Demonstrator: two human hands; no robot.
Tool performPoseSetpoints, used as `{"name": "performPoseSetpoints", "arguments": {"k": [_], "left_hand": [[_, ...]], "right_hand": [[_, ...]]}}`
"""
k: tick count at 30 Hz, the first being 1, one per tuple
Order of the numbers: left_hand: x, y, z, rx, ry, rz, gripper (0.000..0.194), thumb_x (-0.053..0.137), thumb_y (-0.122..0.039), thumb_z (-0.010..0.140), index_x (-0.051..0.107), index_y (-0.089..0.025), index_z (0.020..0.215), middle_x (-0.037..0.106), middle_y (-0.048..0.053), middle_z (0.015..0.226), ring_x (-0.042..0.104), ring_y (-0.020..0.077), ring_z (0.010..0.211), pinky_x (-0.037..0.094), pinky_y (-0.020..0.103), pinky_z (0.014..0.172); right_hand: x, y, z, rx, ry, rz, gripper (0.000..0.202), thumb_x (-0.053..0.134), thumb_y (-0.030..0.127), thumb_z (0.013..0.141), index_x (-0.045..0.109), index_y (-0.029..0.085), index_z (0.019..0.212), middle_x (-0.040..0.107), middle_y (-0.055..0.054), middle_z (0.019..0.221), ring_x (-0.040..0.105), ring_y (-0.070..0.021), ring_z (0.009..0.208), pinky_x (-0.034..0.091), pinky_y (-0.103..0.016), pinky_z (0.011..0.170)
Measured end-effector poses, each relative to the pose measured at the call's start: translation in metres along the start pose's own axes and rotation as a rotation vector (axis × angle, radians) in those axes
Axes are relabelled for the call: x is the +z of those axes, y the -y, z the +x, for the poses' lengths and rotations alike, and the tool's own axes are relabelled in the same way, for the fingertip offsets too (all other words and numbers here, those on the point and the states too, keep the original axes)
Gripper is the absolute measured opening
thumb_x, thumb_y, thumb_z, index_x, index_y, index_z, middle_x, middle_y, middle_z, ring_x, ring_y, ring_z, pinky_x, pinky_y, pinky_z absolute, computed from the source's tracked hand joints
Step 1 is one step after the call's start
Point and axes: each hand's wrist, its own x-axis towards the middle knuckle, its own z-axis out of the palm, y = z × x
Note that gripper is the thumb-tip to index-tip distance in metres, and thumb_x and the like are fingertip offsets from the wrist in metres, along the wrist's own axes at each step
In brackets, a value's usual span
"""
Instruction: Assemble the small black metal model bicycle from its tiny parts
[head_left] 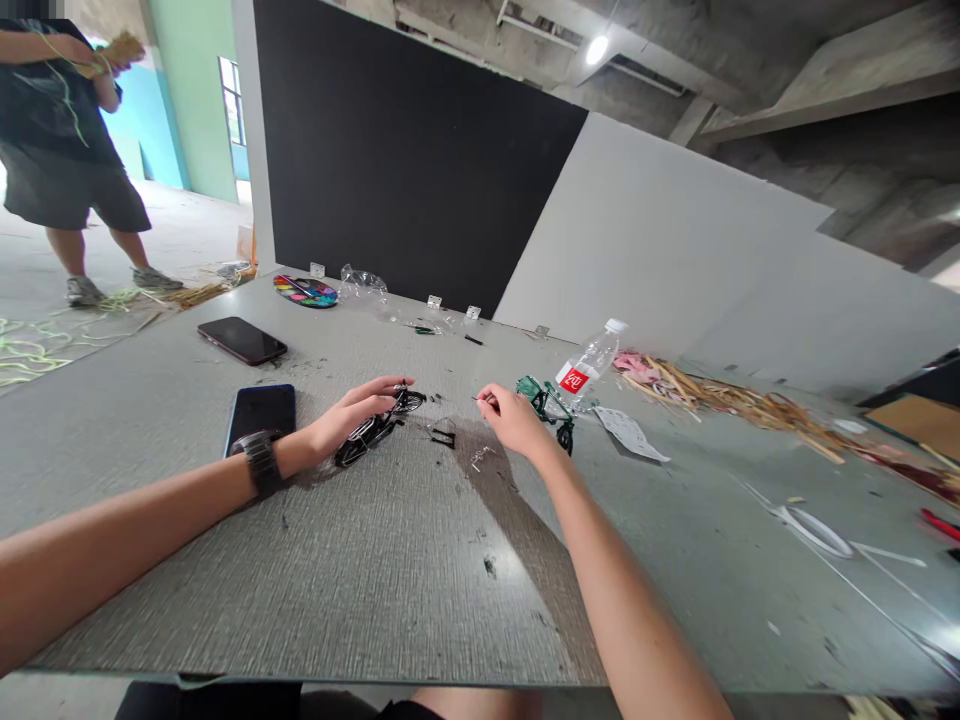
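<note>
My left hand (358, 412) reaches over a black miniature bicycle (366, 442), fingers stretched out and fingertips at its handlebar end. Part of the bicycle is hidden beneath the hand. My right hand (511, 420) is closed in a pinch, and a tiny thin dark piece pokes out at the fingertips, too small to name. Between the hands lie a small black forked part (443, 438) and several tiny loose bits. Small clear pieces (480, 458) are below my right hand. Just beyond that hand stands a green miniature bicycle (551, 408).
Two phones, one dark (242, 340) and one blue-edged (260, 412), lie at left. A paint palette (305, 291) and clear plastic packaging (363, 284) sit behind. A tilted-looking bottle (594, 358), a paper sheet (631, 434) and white strips (814, 530) are at right. Another person (64, 130) stands at far left.
</note>
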Motion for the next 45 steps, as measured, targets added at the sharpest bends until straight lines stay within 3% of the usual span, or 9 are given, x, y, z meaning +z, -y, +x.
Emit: {"name": "performPoseSetpoints", "arguments": {"k": [9, 14, 19, 24, 27, 31, 33, 38, 45], "left_hand": [[0.002, -0.005, -0.002, 0.004, 0.006, 0.014, 0.051, 0.048, -0.048, 0.092, 0.053, -0.028, 0.138, 0.052, 0.006, 0.145, 0.041, 0.0313, 0.136, 0.032, 0.046, 0.112], [0.003, -0.005, -0.002, 0.006, 0.0, -0.003, 0.05, 0.049, -0.046, 0.091, 0.054, -0.028, 0.137, 0.05, 0.005, 0.147, 0.039, 0.0312, 0.137, 0.029, 0.048, 0.113], [0.002, -0.003, -0.003, 0.014, -0.01, 0.009, 0.049, 0.05, -0.043, 0.091, 0.054, -0.028, 0.138, 0.048, 0.004, 0.149, 0.036, 0.0309, 0.14, 0.02, 0.048, 0.118], [0.0, -0.007, -0.003, 0.011, -0.024, 0.032, 0.047, 0.053, -0.039, 0.089, 0.059, -0.025, 0.134, 0.053, 0.006, 0.145, 0.042, 0.0322, 0.135, 0.024, 0.048, 0.115], [-0.002, -0.009, -0.001, -0.055, -0.056, -0.123, 0.05, 0.055, -0.035, 0.086, 0.058, -0.019, 0.134, 0.063, 0.011, 0.132, 0.057, 0.0316, 0.121, 0.038, 0.047, 0.107], [-0.009, -0.013, 0.001, -0.204, -0.086, -0.321, 0.057, 0.058, -0.031, 0.081, 0.056, -0.018, 0.136, 0.073, 0.014, 0.107, 0.068, 0.0301, 0.103, 0.053, 0.038, 0.08], [-0.015, -0.02, 0.002, -0.231, -0.127, -0.319, 0.058, 0.06, -0.03, 0.078, 0.058, -0.017, 0.134, 0.074, 0.014, 0.101, 0.069, 0.0295, 0.096, 0.054, 0.032, 0.069], [-0.034, -0.046, 0.006, -0.197, -0.279, -0.3, 0.058, 0.064, -0.026, 0.071, 0.064, -0.014, 0.128, 0.073, 0.013, 0.098, 0.071, 0.0253, 0.081, 0.055, 0.029, 0.06], [-0.055, -0.062, 0.008, -0.168, -0.42, -0.27, 0.054, 0.066, -0.024, 0.069, 0.067, -0.013, 0.122, 0.072, 0.012, 0.088, 0.068, 0.0211, 0.068, 0.051, 0.024, 0.051]], "right_hand": [[0.006, 0.01, -0.002, -0.127, 0.049, 0.023, 0.016, 0.051, 0.024, 0.092, 0.065, 0.019, 0.094, 0.07, -0.005, 0.088, 0.061, -0.016, 0.078, 0.041, -0.027, 0.073], [-0.011, 0.006, -0.005, -0.077, 0.1, 0.016, 0.018, 0.054, 0.027, 0.091, 0.069, 0.019, 0.093, 0.068, -0.004, 0.082, 0.057, -0.0148, 0.071, 0.04, -0.027, 0.069], [-0.036, -0.007, -0.01, -0.017, 0.406, 0.054, 0.025, 0.073, 0.037, 0.076, 0.073, 0.02, 0.094, 0.052, 0.003, 0.069, 0.045, -0.0121, 0.06, 0.034, -0.024, 0.059], [-0.034, -0.009, -0.008, -0.037, 0.599, 0.091, 0.025, 0.078, 0.036, 0.071, 0.074, 0.02, 0.089, 0.042, 0.005, 0.066, 0.04, -0.0111, 0.06, 0.031, -0.024, 0.059], [-0.03, -0.008, -0.007, -0.021, 0.581, 0.073, 0.022, 0.075, 0.036, 0.073, 0.073, 0.019, 0.087, 0.04, 0.005, 0.067, 0.039, -0.0111, 0.06, 0.031, -0.024, 0.06], [-0.03, -0.007, -0.008, -0.007, 0.493, 0.05, 0.02, 0.072, 0.035, 0.076, 0.071, 0.02, 0.089, 0.042, 0.005, 0.07, 0.041, -0.0117, 0.063, 0.031, -0.024, 0.061], [-0.029, -0.006, -0.008, -0.001, 0.431, 0.027, 0.018, 0.069, 0.034, 0.08, 0.07, 0.02, 0.09, 0.043, 0.004, 0.07, 0.042, -0.0117, 0.063, 0.03, -0.024, 0.061], [-0.017, -0.008, -0.007, 0.031, 0.267, -0.057, 0.013, 0.063, 0.03, 0.085, 0.068, 0.02, 0.092, 0.051, 0.003, 0.071, 0.045, -0.0118, 0.061, 0.032, -0.024, 0.062], [-0.006, -0.007, -0.005, 0.005, 0.19, -0.148, 0.018, 0.062, 0.031, 0.088, 0.066, 0.02, 0.101, 0.062, -0.003, 0.081, 0.057, -0.0175, 0.079, 0.038, -0.025, 0.071]]}}
